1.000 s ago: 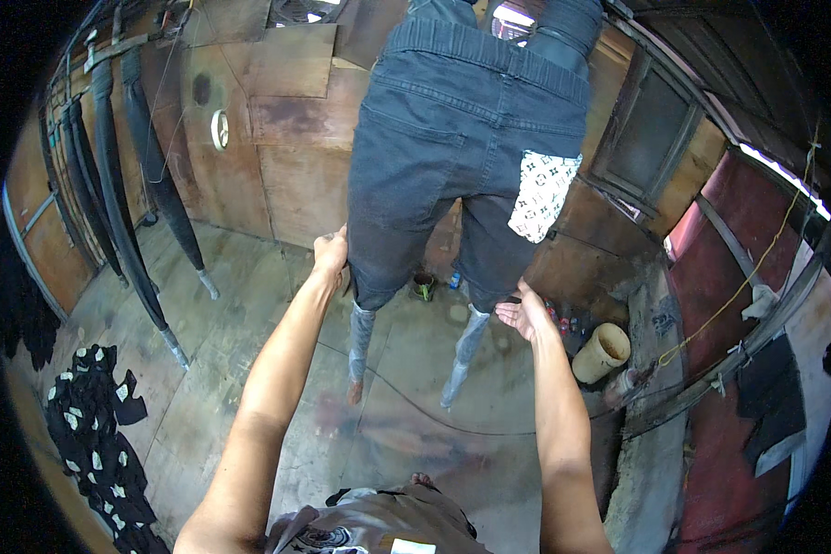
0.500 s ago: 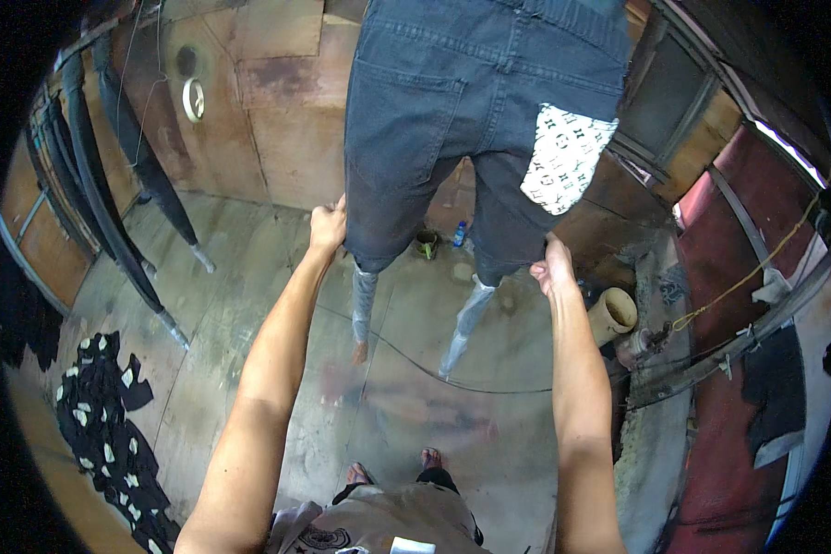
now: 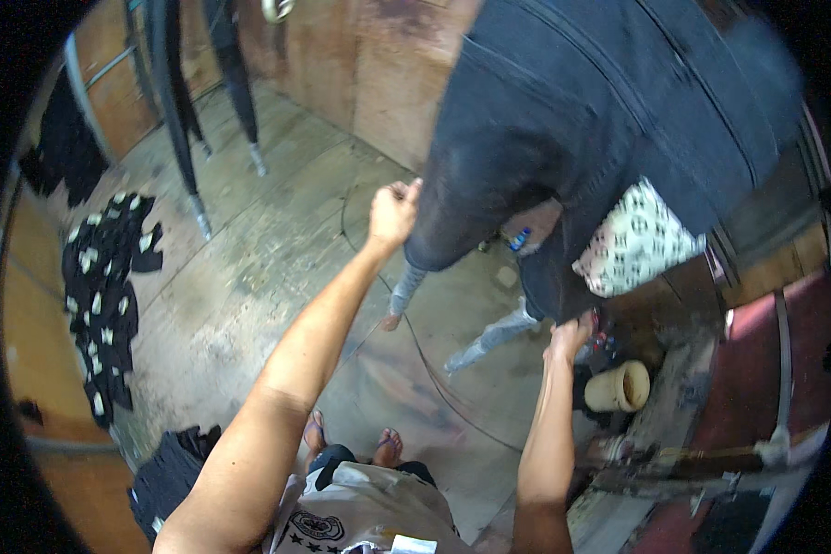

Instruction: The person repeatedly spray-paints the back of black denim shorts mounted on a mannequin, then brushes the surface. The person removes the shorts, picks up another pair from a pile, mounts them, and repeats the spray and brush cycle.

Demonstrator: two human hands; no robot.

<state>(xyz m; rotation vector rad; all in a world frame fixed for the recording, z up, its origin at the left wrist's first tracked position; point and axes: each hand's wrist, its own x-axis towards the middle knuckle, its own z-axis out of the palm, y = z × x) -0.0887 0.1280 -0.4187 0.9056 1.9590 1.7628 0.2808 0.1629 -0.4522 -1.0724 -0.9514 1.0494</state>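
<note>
Dark denim shorts (image 3: 535, 111) hang on a form whose two grey-wrapped leg ends (image 3: 494, 337) stick out below the hems. A white patterned patch (image 3: 639, 242) sits on the right part of the shorts. My left hand (image 3: 395, 217) is closed at the outer edge of the left leg, pinching the cloth near its hem. The right leg's hem is gripped by my right hand (image 3: 571, 337), fingers curled. The waist end reaches up toward the top right and is slightly blurred.
A cream bucket (image 3: 617, 386) stands right of my right hand. A cable (image 3: 425, 355) crosses the floor. Dark leg-shaped forms (image 3: 171, 102) hang at the upper left. Black garments with white patches (image 3: 102, 295) lie at left, near a dark cloth pile (image 3: 171, 475). A blue bottle (image 3: 520, 238) stands beyond the shorts.
My view has turned, so the shorts now appear farther right and tilted. Both hands still hold the legs; the left hand shows farther right and the right hand lower.
</note>
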